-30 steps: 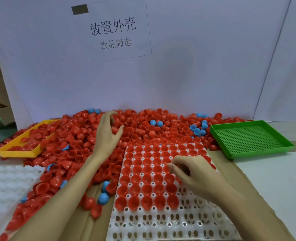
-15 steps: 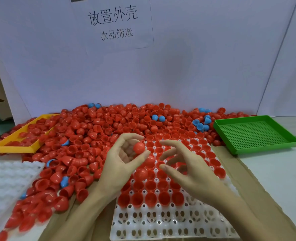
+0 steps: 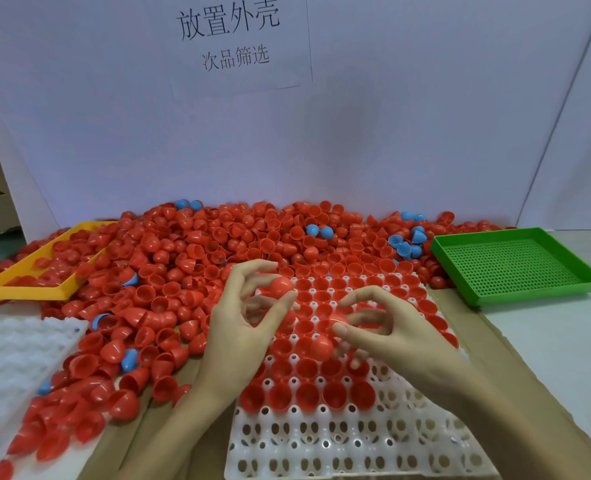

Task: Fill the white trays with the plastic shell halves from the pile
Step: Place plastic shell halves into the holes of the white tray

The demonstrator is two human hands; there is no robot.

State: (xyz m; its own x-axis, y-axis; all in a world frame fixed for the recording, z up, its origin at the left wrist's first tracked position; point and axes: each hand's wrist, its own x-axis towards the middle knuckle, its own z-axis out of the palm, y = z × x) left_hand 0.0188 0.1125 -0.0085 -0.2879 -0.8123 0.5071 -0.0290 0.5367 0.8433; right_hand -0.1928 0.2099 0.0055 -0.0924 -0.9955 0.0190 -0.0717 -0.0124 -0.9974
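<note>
Head view | sign (image 3: 230, 36) at 12 o'clock reads 放置外壳 / 次品筛选 | left hand (image 3: 242, 317) pinches a red shell half (image 3: 279, 285) | right hand (image 3: 387, 327) holds red shell halves (image 3: 321, 347) over the white tray (image 3: 322, 445) at 6 o'clock | pile (image 3: 218, 244) at 11 o'clock

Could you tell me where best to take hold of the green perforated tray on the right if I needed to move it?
Grip the green tray by its raised solid rim, near long edge, coming from the front right. That side faces bare table, while red shell halves crowd its left edge, and the perforated floor offers no hold.
</note>
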